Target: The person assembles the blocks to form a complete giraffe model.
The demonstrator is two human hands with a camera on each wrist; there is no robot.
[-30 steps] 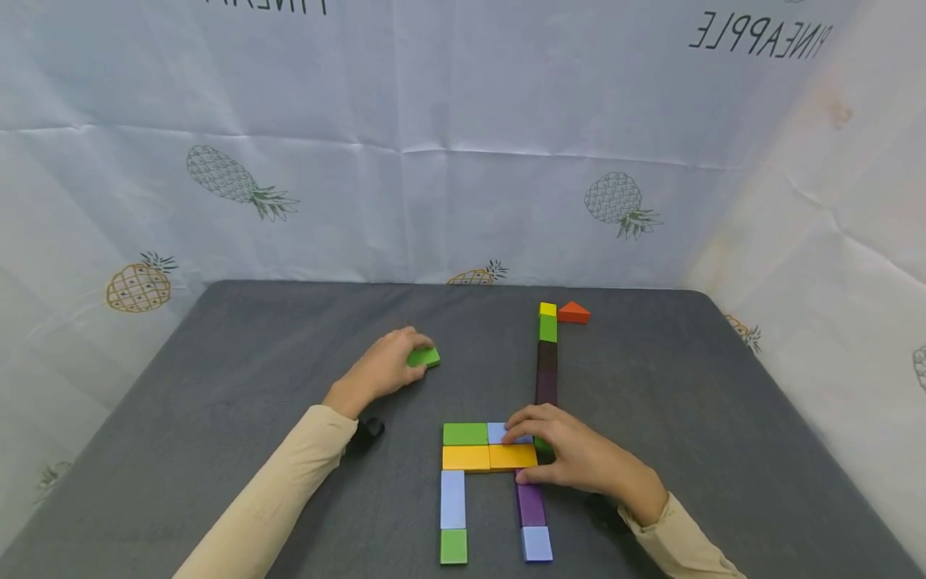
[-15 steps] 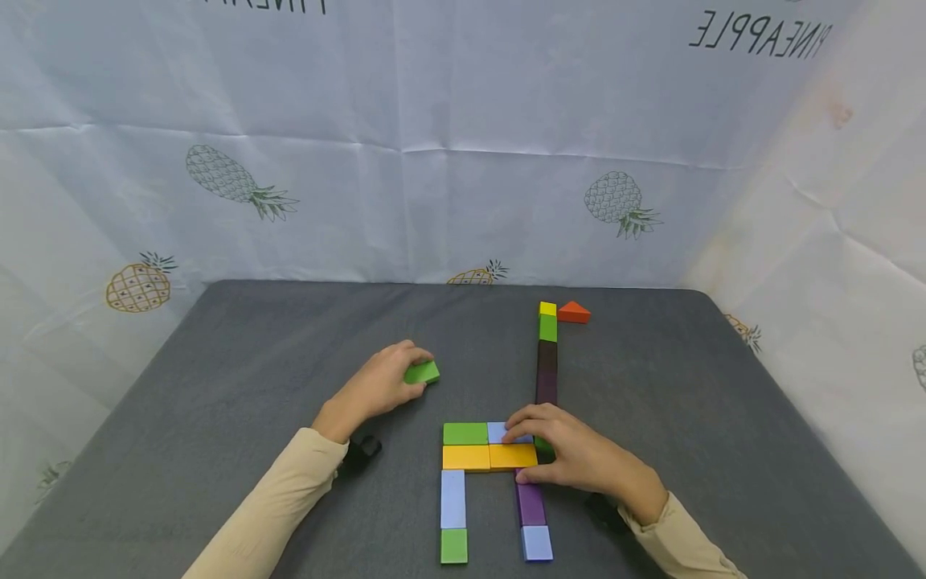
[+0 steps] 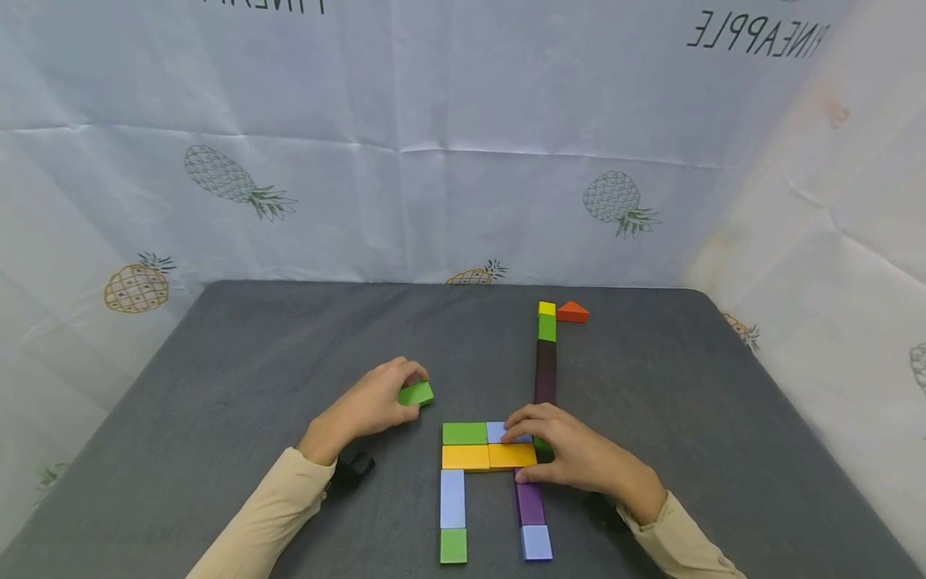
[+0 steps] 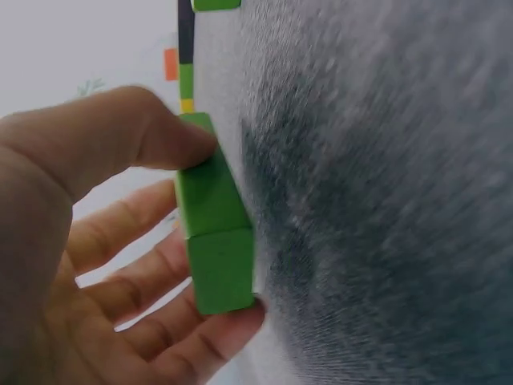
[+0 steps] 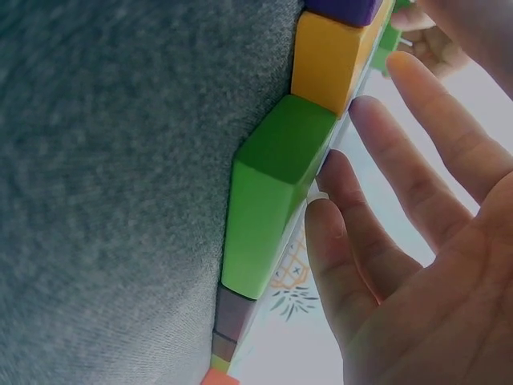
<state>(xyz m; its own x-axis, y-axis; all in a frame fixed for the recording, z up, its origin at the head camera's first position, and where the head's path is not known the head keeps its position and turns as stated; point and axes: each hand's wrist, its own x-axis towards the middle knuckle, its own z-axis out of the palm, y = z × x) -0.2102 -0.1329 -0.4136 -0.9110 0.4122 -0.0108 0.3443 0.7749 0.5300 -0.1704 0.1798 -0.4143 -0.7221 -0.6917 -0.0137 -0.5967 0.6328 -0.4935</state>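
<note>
My left hand [image 3: 372,402] pinches a green rectangular block [image 3: 415,394] between thumb and fingers, left of the block figure. In the left wrist view the same green block [image 4: 216,224] is held by the thumb on one side and a fingertip at its far end. My right hand [image 3: 571,450] lies over the figure's right side, its fingers loosely bent. Its fingertips are at a light blue block [image 3: 497,433], and the thumb is by a purple block [image 3: 531,505]. Two yellow-orange blocks [image 3: 465,458] lie between. A green block [image 5: 268,208] sits under this hand, partly hidden in the head view.
A column of dark blocks [image 3: 546,374] runs to the back, ending in a green block [image 3: 546,327] and a yellow one [image 3: 546,308]. An orange-red triangle block [image 3: 573,312] lies beside it. Two legs of blocks extend forward on the grey tabletop [image 3: 687,402].
My left hand has moved toward me and slightly left with the green block, closer to the level of the figure's top edge. The right hand has stayed put.
</note>
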